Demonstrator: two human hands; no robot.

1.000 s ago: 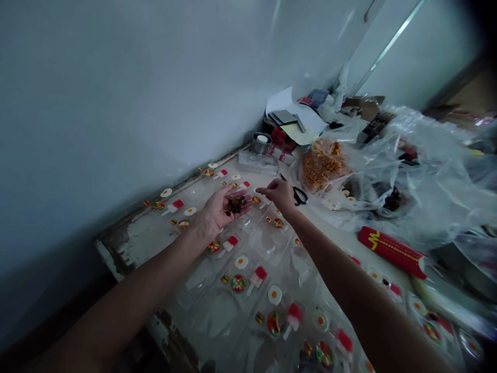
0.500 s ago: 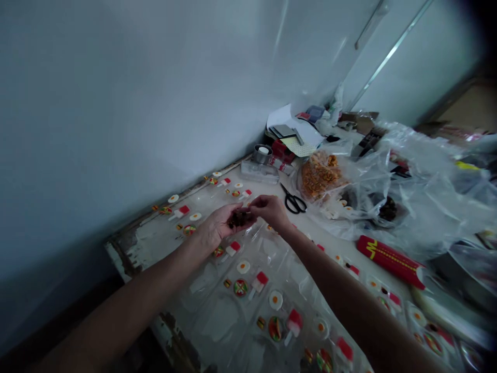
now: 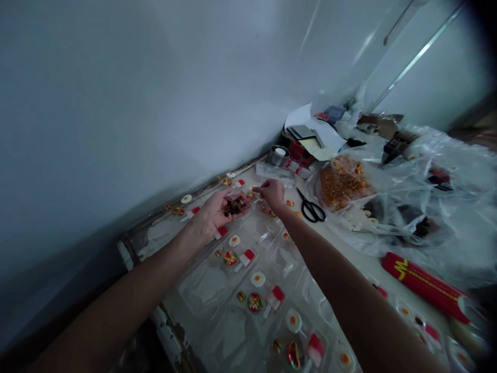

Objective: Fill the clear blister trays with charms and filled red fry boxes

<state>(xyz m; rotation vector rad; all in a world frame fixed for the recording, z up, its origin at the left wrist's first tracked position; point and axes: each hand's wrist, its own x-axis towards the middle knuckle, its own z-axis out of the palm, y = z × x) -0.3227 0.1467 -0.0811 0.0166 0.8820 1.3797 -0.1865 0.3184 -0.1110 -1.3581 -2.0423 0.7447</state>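
Palm up, my left hand (image 3: 213, 213) is cupped under a small heap of dark brown pieces (image 3: 235, 206), too small to name. My right hand (image 3: 274, 192) is just to the right of it, fingers pinched, low over the far rows of clear plastic trays. What the pinch holds is too small to make out. Below my hands, the clear trays (image 3: 207, 290) carry miniature foods: a fried egg (image 3: 258, 279), a red and white popsicle (image 3: 275, 297), a tiny burger (image 3: 241, 296) and a round pizza-like piece (image 3: 255, 302).
Black-handled scissors (image 3: 312, 210) lie right of my right hand. Beyond them sits a clear bag of orange-brown pieces (image 3: 344, 181) among crumpled plastic. A red package (image 3: 425, 285) lies at the right. A metal tape roll (image 3: 278, 155) and papers (image 3: 316, 129) stand by the wall.
My right hand has left the left palm and moved right, over the trays. The left palm has opened, showing more of the brown pieces. The view has swung slightly left.
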